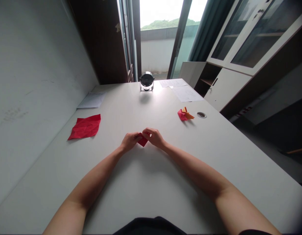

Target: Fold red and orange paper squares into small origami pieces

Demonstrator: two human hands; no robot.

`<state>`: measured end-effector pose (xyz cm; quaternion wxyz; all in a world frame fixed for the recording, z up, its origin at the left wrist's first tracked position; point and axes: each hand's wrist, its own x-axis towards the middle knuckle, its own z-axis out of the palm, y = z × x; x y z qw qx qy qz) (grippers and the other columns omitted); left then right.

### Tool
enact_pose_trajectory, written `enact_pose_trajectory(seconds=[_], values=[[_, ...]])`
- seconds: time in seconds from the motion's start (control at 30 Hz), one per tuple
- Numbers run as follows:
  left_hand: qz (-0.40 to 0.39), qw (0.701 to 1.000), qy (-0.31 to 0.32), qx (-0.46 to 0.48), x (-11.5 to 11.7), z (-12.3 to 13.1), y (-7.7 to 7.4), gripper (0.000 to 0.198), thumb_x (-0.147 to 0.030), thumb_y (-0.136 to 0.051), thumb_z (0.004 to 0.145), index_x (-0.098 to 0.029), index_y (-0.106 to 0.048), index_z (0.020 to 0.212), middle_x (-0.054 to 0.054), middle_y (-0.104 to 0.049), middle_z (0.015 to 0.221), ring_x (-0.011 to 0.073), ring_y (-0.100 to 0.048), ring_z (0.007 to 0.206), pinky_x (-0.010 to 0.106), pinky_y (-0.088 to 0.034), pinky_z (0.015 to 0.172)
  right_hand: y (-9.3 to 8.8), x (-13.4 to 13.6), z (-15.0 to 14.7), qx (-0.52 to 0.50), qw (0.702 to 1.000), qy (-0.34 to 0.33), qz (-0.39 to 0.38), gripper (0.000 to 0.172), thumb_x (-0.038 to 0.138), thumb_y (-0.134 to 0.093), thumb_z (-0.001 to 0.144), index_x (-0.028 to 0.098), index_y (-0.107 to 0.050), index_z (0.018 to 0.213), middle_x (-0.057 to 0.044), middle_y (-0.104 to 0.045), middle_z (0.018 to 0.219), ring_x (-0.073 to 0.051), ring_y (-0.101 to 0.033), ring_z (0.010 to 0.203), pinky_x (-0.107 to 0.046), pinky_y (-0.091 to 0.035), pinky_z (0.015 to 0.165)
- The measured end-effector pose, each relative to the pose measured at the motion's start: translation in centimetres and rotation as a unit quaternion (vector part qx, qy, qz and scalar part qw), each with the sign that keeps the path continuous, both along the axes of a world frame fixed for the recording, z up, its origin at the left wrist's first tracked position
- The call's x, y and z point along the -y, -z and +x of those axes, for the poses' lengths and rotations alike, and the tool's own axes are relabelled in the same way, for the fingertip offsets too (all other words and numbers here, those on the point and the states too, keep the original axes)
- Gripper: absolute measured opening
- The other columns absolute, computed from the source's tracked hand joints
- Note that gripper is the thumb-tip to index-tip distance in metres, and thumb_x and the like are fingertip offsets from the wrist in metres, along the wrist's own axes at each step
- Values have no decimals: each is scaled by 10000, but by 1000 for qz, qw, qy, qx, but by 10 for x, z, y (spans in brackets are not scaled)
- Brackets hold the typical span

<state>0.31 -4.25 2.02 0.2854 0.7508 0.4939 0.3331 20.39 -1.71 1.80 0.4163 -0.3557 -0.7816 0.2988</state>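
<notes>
Between my two hands is a small folded piece of red paper (143,141), one corner pointing down toward me. My left hand (130,141) pinches its left side. With thumb and fingers closed, my right hand (153,136) grips the upper right edge. Parts of the paper are hidden behind the fingers. Off to the left lies a creased, unfolded red sheet (85,127). A folded paper piece in pink-red and orange (185,114) rests to the right, beyond my right hand.
The white table (146,189) runs from a wall on the left to a cabinet on the right. A round black device on a silver stand (147,81) stands at the far edge. Papers (186,93) lie at the back right, others (91,100) at the left. A cable hole (201,115) sits near the right edge.
</notes>
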Motion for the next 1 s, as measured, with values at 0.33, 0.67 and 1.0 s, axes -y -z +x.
enact_pose_trajectory(seconds=[0.33,0.67,1.0], values=[[7,997,-30,71,-5,-7,6,244,-359,-593,908,-191,-755,981,35,-743,842,177,-644,753,275,-488,723,7,-9,6,2,999,37,13,164,303,-560,923,196,-675,875,-20,-687,797,-134,-582,681,-246,-442,652],[22,993,-62,99,-7,-10,6,246,-360,-586,916,-185,-746,984,33,-742,839,174,-638,755,263,-489,705,6,-13,8,-13,998,55,1,165,318,-577,919,194,-661,850,-14,-678,749,-133,-589,663,-248,-451,639],[11,989,-62,134,-8,-9,10,263,-371,-602,905,-173,-748,997,51,-748,883,186,-649,781,284,-508,735,9,-12,8,-41,996,38,-71,226,406,-569,917,203,-620,831,-3,-661,707,-131,-597,622,-252,-459,610]])
